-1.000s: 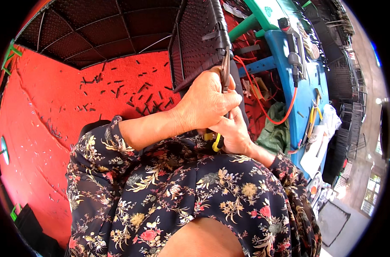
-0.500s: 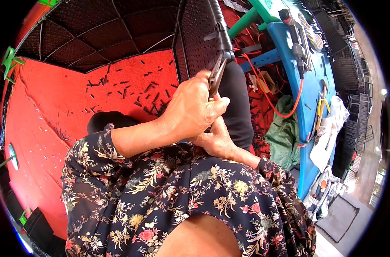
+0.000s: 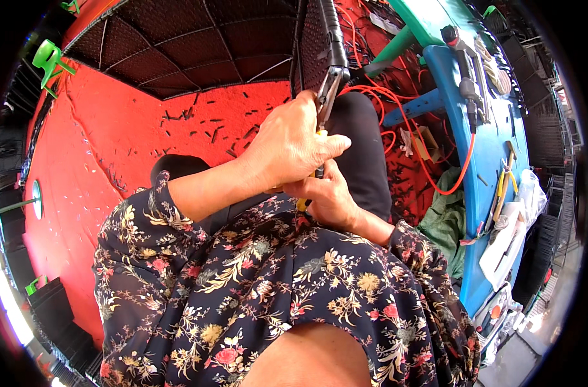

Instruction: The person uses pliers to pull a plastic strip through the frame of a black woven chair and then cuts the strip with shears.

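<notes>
Head view: steel-jawed pliers with yellow-and-dark grips stand out beyond both hands, long axis running forward from the lap and leaning slightly right. Left hand is closed round them just behind the jaws, thumb jutting right; right hand is closed lower down, round the handles, a bit of yellow grip showing beneath it. Straight ahead of the tips, and slightly right of the left hand: the near corner of a black woven panel edged with glossy dark tube. The tube runs on forward with a small lean left, so tool and tube meet almost end to end; left hand is the nearer of the two. Jaws stand parted, tips overlapping the corner; at this size I cannot tell whether they bite on anything. Black-clad right knee sits just beside the tool, short black strips litter the red floor covering to the left, and a blue table stands to the right. Against half a second ago: tips now lie over the corner rather than just below it, yellow shows at the handles where none did, and the surroundings sit farther right in view; both hands keep their hold.
</notes>
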`<state>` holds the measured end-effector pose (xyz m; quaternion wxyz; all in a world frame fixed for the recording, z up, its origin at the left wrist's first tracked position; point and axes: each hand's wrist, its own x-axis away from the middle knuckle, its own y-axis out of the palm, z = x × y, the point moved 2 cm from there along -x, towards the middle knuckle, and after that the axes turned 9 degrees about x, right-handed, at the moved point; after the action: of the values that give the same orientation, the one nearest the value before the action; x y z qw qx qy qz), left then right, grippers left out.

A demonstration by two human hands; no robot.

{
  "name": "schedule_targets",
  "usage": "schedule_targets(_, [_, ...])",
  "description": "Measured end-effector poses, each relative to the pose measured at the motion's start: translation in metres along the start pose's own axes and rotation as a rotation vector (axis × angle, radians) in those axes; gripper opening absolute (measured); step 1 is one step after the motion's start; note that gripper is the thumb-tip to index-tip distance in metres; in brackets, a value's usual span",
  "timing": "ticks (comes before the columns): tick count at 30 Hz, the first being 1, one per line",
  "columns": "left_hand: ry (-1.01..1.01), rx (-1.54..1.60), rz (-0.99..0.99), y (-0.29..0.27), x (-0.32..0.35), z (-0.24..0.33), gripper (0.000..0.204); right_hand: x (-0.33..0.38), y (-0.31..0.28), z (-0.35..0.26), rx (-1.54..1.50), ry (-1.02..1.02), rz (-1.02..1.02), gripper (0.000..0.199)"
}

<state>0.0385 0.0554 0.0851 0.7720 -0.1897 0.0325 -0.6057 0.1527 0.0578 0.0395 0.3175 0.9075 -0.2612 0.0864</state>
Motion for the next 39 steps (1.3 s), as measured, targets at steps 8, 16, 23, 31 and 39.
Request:
schedule_targets(8, [-0.022, -0.181, 0.075, 0.001, 0.004, 0.000, 0.046, -0.006, 0.003, 0.014, 0.089, -0.064, 0.093, 0.033])
schedule_targets(16, [0.114, -0.317, 0.015, -0.008, 0.007, 0.003, 0.031, -0.011, 0.013, 0.014, -0.022, -0.097, 0.037, 0.028])
schedule_targets(23, [0.123, -0.361, 0.051, -0.009, 0.012, 0.006, 0.029, -0.010, 0.011, 0.012, 0.046, -0.140, 0.038, 0.047])
schedule_targets(31, [0.174, -0.287, 0.049, -0.005, 0.013, 0.005, 0.034, -0.008, 0.008, 0.010, 0.042, -0.143, -0.033, 0.054])
schedule_targets(39, [0.126, -0.248, 0.070, -0.009, 0.011, 0.000, 0.028, -0.006, 0.008, -0.002, 0.046, -0.080, -0.149, 0.061])
